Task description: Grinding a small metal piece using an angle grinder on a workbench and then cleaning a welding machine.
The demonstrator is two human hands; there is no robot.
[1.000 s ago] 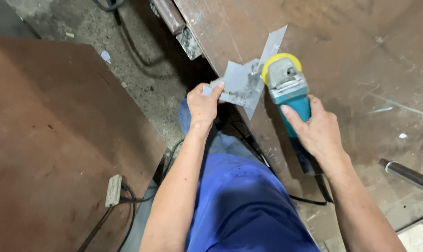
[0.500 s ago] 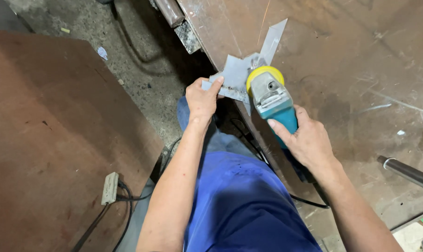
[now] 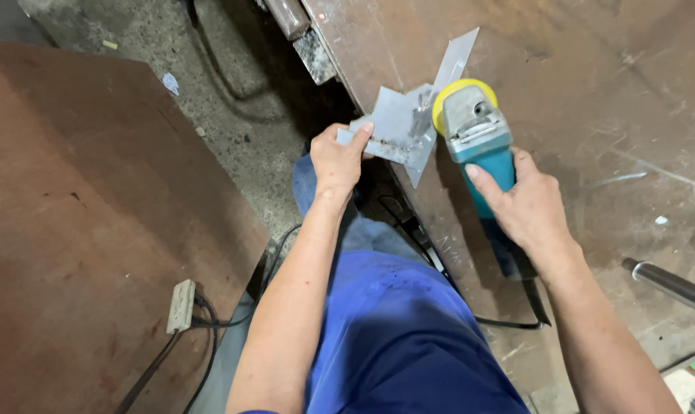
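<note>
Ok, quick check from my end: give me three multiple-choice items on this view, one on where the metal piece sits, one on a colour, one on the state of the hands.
1. Where is the bent metal piece?
A. At the edge of the steel table, beside the grinder's head
B. On the brown board at left
C. On the person's lap

2. What colour is the guard on the angle grinder?
A. Red
B. Yellow
C. Black

3. What are the hands doing?
A. Both are empty
B. Both grip the grinder
C. The left hand holds the metal piece, the right hand grips the grinder body

Answers:
1 A, the piece lies over the table's edge, touching the grinder head.
2 B, a yellow rim circles the grey head above the teal body.
3 C, left fingers pinch the sheet, right fingers wrap the teal housing.
</note>
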